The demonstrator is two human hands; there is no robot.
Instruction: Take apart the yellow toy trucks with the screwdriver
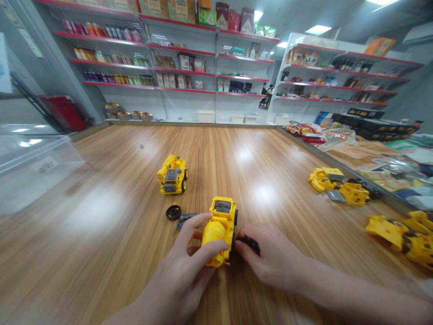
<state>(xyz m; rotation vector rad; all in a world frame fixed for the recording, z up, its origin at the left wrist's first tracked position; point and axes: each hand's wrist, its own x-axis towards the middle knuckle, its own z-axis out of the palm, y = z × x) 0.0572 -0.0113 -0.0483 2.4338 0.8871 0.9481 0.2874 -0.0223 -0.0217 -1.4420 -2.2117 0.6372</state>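
My left hand (189, 257) is closed around a yellow toy cement mixer truck (215, 231), its cab pointing away from me. At the truck's right side, my right hand (270, 253) pinches a small black piece (249, 243), mostly covered by the fingers; its kind cannot be made out. It is close to the truck's dark wheels, and whether it touches them is unclear. Just left of the truck lie a black ring-shaped wheel (173, 212) and a dark grey part (185, 220), partly behind my left fingers. Farther off stands another yellow toy truck (172, 175).
Yellow toy vehicle parts (353, 193) and more yellow pieces (389, 230) lie along the right of the wooden table (223, 149). A clear plastic bin (37, 171) stands at the left. Packaged goods (358, 153) are beyond the right edge, with stocked shelves (182, 70) behind.
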